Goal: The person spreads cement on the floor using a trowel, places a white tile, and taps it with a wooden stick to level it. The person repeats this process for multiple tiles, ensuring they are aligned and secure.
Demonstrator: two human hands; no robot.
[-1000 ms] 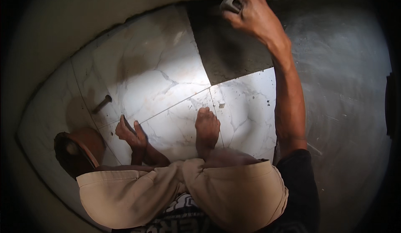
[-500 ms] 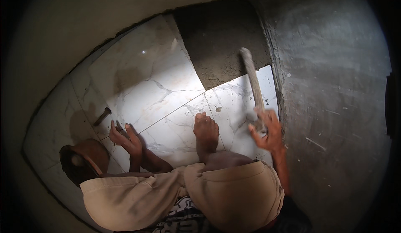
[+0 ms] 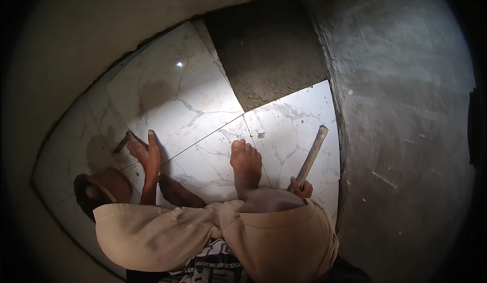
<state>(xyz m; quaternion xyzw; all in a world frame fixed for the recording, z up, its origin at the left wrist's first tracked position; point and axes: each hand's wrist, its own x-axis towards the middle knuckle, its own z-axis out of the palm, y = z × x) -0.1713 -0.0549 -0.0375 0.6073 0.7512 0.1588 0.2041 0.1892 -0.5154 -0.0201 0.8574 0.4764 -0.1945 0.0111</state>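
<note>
Head view: low right of centre, the right hand (image 3: 303, 187) has its grip closed round the lower end of a wooden stick (image 3: 311, 155) slanting up over the marble tiles (image 3: 177, 92). Left of centre, the left hand (image 3: 145, 151) lies flat, grip open, holding nothing, its fingertips beside a small dark tool (image 3: 123, 142).

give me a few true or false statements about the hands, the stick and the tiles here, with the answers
1. The right hand grips the lower end of a wooden handle. True.
2. The left hand is lifted clear of the floor. False: it rests flat on a white marble-look tile.
3. The dark mortar patch is covered by a tile. False: it lies bare.
4. A bare foot stands on the tiles. True.
5. The handle lies across the mortar patch. False: it lies over the white tile on the right.
</note>
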